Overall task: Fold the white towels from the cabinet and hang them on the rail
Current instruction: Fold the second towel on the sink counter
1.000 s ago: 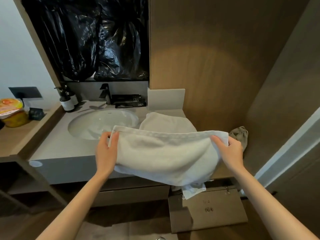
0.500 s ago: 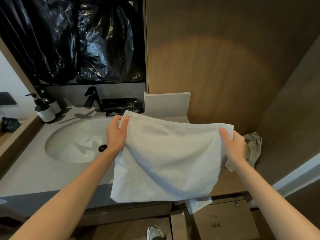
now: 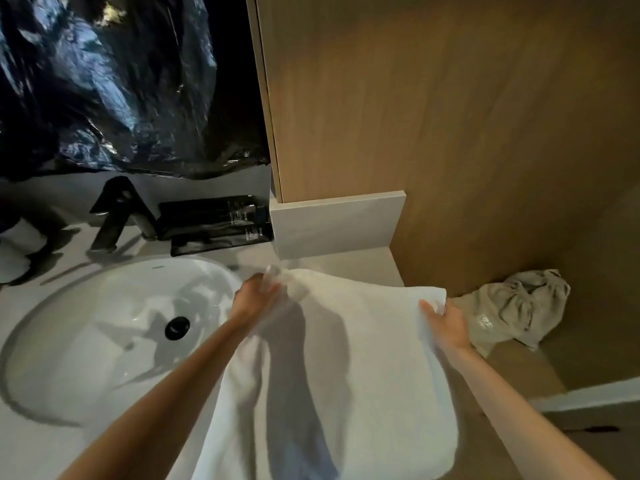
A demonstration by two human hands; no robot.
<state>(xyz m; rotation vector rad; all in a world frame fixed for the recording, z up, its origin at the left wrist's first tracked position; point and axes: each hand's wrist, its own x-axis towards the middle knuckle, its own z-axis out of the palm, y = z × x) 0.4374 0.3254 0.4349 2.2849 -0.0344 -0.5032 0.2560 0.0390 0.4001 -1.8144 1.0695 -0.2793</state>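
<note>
Towel, one, drapes over the surface beside one sink. My left grip and right grip each pinch a corner.

There was one white towel, one left hand and one right hand. There was also one sink, one black tap and one grey cloth.

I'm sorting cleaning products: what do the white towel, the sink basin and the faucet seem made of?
The white towel: soft terry-like cloth, matte; it drapes and creases. The sink basin: probably glazed ceramic, glossy white; it shows bright reflections. The faucet: likely metal with a dark matte coating; hard angular edges, little shine.
</note>
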